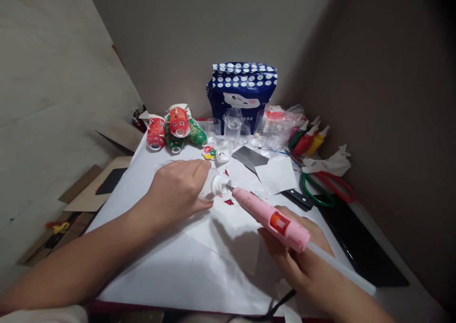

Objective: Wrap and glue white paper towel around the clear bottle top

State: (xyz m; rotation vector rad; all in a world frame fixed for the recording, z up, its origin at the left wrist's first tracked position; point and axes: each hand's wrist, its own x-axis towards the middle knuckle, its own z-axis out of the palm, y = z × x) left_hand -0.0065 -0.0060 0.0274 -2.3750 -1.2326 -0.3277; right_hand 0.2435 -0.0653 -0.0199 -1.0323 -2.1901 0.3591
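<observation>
My left hand (183,183) is wrapped round a clear plastic bottle (207,188), its white neck end (220,185) pointing right. Most of the bottle is hidden behind my fingers. In my right hand (302,247) is a pink hot glue gun (263,213) with a pale glue stick (342,266) out of its back. The metal nozzle (230,187) is at the white neck end; whether it touches cannot be made out. Small red pieces (228,202) lie below on white paper (235,232).
Red and green painted fish-like figures (178,123) stand at the back left. Behind are clear cups (233,123) and a blue bag (244,95). Towards the right lie a cleaver (249,157), paint bottles (309,140), scissors (317,190) and a black tablet-like slab (359,242).
</observation>
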